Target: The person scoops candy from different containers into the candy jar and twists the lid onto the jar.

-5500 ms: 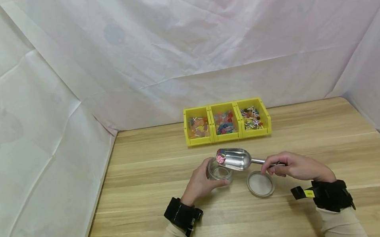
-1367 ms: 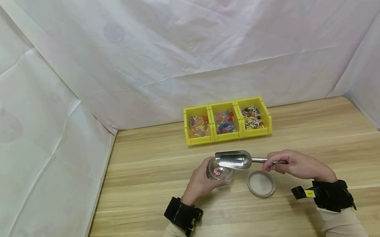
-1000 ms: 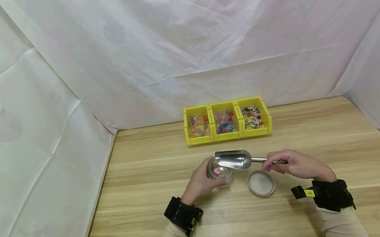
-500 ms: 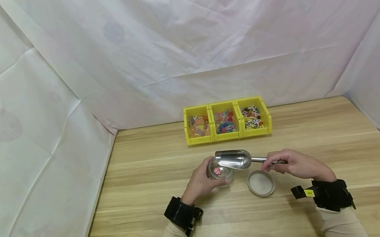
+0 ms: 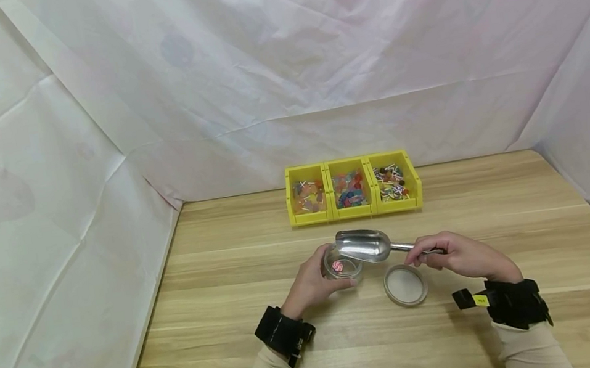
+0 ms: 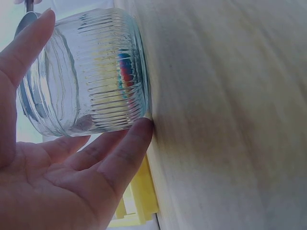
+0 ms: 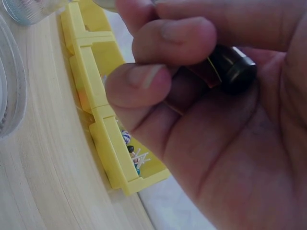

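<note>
My left hand [image 5: 309,284] holds a ribbed glass jar [image 6: 72,76] on the table, thumb on the near side and fingers round the far side. A pink-and-white swirl candy [image 5: 337,266] lies inside the jar. Blue and red colours show through its wall near the base in the left wrist view. With curled fingers, my right hand [image 5: 458,257] grips the dark-ended handle of a shiny metal scoop [image 5: 363,246]. The scoop's bowl is over the jar's far right rim and looks bare. A round lid [image 5: 405,286] lies flat between the hands.
Three joined yellow bins [image 5: 356,212] stand behind the jar, filled with small colourful candies, some on white sticks. The wooden table [image 5: 216,263] meets pale cloth walls [image 5: 311,51] at the back and sides.
The pink swirl candy and other colourful pieces lay at the scoop's tip in the oldest frame; the pink candy is now in the jar. Lately the scoop's tip has risen slightly. The left hand stays put.
</note>
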`<state>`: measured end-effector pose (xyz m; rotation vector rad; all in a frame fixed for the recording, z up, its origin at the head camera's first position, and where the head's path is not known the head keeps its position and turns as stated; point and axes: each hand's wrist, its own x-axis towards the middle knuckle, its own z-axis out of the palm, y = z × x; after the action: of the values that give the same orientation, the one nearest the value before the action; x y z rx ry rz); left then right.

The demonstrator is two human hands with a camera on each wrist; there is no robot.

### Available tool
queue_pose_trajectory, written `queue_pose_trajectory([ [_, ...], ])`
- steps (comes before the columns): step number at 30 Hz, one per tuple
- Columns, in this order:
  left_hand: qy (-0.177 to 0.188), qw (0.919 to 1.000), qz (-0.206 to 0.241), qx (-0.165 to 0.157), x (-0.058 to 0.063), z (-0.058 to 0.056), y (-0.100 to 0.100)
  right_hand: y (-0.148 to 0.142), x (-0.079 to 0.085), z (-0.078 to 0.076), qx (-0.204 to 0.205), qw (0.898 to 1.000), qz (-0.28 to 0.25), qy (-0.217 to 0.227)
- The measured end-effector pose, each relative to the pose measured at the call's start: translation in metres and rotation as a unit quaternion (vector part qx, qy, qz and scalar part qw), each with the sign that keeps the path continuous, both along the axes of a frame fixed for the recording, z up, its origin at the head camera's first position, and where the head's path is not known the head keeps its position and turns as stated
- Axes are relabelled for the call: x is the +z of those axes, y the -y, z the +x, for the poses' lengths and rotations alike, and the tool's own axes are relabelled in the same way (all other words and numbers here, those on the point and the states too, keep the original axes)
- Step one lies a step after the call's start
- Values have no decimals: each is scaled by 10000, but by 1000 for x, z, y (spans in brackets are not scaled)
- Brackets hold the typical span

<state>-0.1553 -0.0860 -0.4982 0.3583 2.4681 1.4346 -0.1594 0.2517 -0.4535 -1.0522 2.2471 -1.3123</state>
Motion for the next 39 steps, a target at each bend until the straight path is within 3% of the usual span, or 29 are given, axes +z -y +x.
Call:
queue_pose_trajectory([
  [14, -138, 9997, -3, -201, -3, -1, 0, 1, 1, 2, -242, 9996, 87, 133],
  [23, -87, 9994, -193, -262, 2, 1, 2, 0, 0, 3, -363, 9993, 66, 33],
  [31, 94, 9995, -310, -43, 11, -1, 9, -1, 2, 4, -533, 9986, 46, 35],
  [39, -189, 9997, -41, 166, 15, -7, 16, 1, 2, 3, -718, 9974, -16, 99],
])
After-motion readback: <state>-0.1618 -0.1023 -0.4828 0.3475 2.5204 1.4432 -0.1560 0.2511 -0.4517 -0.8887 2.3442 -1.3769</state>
